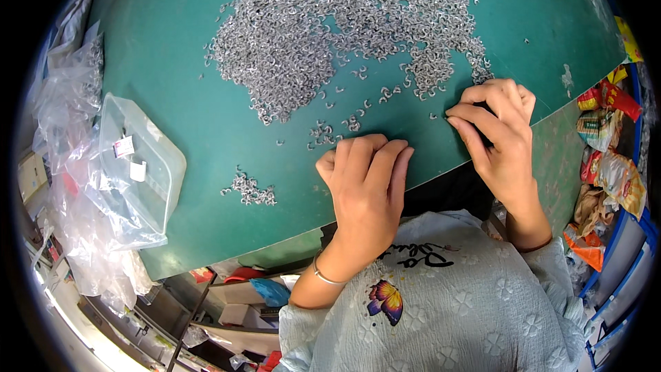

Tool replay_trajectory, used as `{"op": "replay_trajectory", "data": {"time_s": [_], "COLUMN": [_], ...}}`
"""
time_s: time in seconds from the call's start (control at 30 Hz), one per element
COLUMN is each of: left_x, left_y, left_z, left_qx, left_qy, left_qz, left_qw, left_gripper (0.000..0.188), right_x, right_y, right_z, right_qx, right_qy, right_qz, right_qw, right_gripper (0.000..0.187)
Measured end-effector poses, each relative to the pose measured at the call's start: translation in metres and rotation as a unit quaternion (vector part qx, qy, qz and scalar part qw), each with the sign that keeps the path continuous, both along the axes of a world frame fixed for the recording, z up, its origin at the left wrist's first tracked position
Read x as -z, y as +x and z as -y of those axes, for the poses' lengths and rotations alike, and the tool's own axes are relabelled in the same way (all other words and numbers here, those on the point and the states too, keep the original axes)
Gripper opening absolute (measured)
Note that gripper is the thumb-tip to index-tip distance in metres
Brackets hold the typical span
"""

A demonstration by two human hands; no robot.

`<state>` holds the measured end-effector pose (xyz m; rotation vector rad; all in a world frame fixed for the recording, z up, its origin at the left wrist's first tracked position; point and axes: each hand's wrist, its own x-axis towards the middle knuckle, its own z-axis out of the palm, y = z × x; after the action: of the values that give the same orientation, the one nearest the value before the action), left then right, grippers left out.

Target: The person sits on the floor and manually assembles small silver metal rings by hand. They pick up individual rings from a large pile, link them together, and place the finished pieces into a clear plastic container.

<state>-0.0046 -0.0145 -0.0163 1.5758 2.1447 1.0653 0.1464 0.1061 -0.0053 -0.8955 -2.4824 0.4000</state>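
A large heap of small grey C-shaped metal pieces (275, 48) spreads over the green table (179, 21). My left hand (365, 169) rests near the table's front edge, its fingers bent down and close together. Their tips are hidden, so what they hold, if anything, does not show. A few loose pieces lie just beyond it. To the right, my right hand (499, 127) has thumb and index finger brought together in a pinch. Whatever is between them is too small to make out. One single piece (432, 116) lies just left of those fingertips.
A small separate pile of pieces (251, 189) lies at the front left. Beside it, a clear plastic tub (162, 151) holds small white tags. Clear plastic bags (72, 131) hang along the left edge. Colourful packets (620, 179) fill a rack at right; shelves stand below the table.
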Motion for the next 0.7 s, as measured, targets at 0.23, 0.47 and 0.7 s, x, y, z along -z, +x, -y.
{"op": "replay_trajectory", "data": {"time_s": [0.23, 0.47, 0.7], "left_x": [-0.003, -0.001, 0.003], "left_y": [0.003, 0.012, 0.015], "left_z": [-0.007, -0.03, -0.036], "left_qx": [-0.01, 0.008, 0.011], "left_qy": [0.014, 0.014, 0.011], "left_qz": [-0.003, -0.016, -0.022], "left_qw": [1.0, 1.0, 1.0], "left_gripper": [0.023, 0.024, 0.022], "right_x": [0.006, 0.006, 0.012], "right_y": [-0.002, -0.001, -0.007], "right_z": [-0.003, -0.013, -0.019], "right_qx": [0.041, 0.033, 0.0], "right_qy": [-0.01, -0.005, 0.023], "right_qz": [-0.027, -0.05, -0.028], "right_qw": [0.999, 0.998, 0.999], "right_gripper": [0.015, 0.016, 0.016]}}
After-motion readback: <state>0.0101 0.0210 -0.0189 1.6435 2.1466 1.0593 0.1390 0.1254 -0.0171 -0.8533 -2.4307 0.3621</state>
